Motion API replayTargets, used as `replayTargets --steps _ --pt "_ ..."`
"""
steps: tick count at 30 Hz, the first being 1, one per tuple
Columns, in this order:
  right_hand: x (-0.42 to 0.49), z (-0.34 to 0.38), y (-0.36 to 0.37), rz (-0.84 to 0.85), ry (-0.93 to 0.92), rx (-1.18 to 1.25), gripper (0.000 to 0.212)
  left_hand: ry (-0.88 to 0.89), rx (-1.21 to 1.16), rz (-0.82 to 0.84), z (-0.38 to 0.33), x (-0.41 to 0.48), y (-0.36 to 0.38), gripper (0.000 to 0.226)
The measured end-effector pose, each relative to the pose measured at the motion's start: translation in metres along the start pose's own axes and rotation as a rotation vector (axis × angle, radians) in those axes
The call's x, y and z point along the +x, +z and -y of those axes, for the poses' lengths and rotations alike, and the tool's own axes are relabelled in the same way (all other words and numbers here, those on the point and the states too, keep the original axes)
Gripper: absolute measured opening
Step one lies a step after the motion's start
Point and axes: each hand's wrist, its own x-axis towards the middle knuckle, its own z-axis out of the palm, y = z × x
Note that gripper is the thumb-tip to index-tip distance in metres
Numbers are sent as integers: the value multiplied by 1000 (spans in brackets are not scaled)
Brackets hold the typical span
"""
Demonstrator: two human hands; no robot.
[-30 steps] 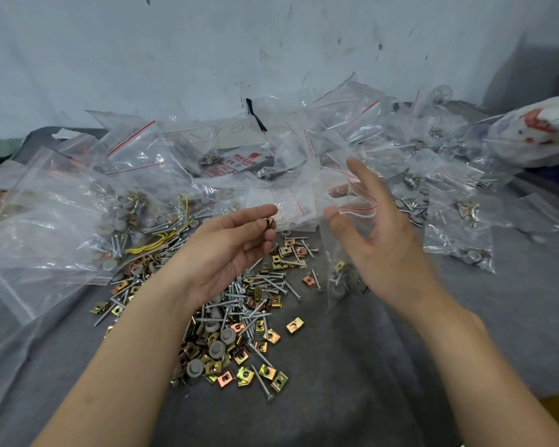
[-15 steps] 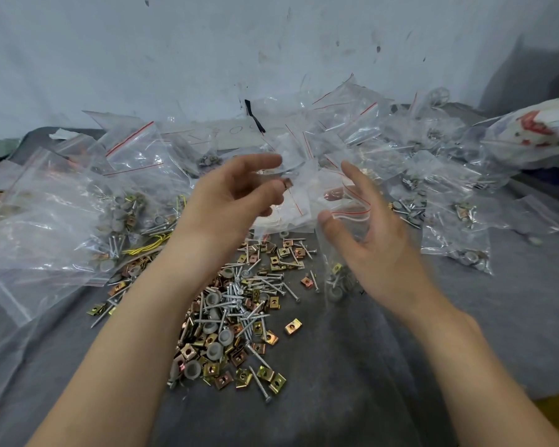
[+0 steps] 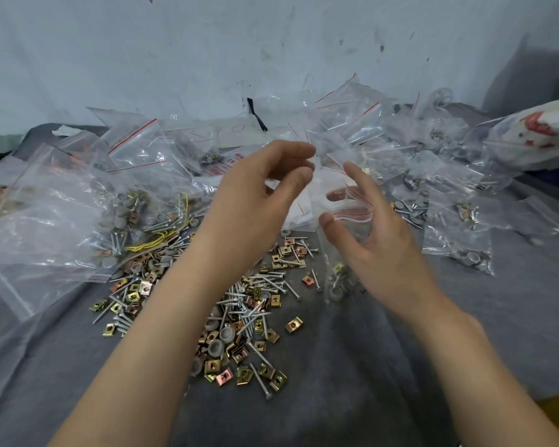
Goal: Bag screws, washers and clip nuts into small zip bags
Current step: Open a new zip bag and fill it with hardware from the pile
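My right hand (image 3: 378, 246) pinches the mouth of a small clear zip bag (image 3: 352, 215) with a red strip. The bag hangs down to the grey cloth, with a few pieces of hardware (image 3: 336, 282) at its bottom. My left hand (image 3: 255, 201) is raised just left of the bag's mouth, thumb and fingers curved and apart, and nothing shows between them. Below my hands lies a loose pile of silver screws (image 3: 255, 304), gold clip nuts (image 3: 292, 325) and grey washers (image 3: 215, 348).
Filled small zip bags (image 3: 459, 246) are heaped at the right and back. Large clear bags (image 3: 46, 221) with more hardware and a yellow wire (image 3: 155, 243) lie at the left. A printed plastic bag (image 3: 536, 137) is at the far right, and a pale wall stands behind.
My left hand rose from the pile with a small piece at its fingertips up to the bag's mouth; its fingers have now parted. My right hand kept holding the bag, shifting slightly.
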Motion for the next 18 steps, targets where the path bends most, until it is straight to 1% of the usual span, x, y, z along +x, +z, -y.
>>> replayTargets --steps 2,5,9,13,16,18 --pt "0 0 0 4 9 8 70 -31 23 -11 7 0 -6 19" --pt "0 0 -1 10 11 10 70 -128 89 24 20 -2 -15 20" --pt "0 0 -2 16 10 20 70 -243 235 166 40 -14 -24 25" --pt "1 1 -2 13 17 31 71 -263 416 344 52 -28 -27 27" --pt "1 2 -2 12 17 42 72 -245 454 437 54 -37 -22 28" --pt "1 2 -2 12 12 33 72 -209 486 501 52 -44 -18 33"
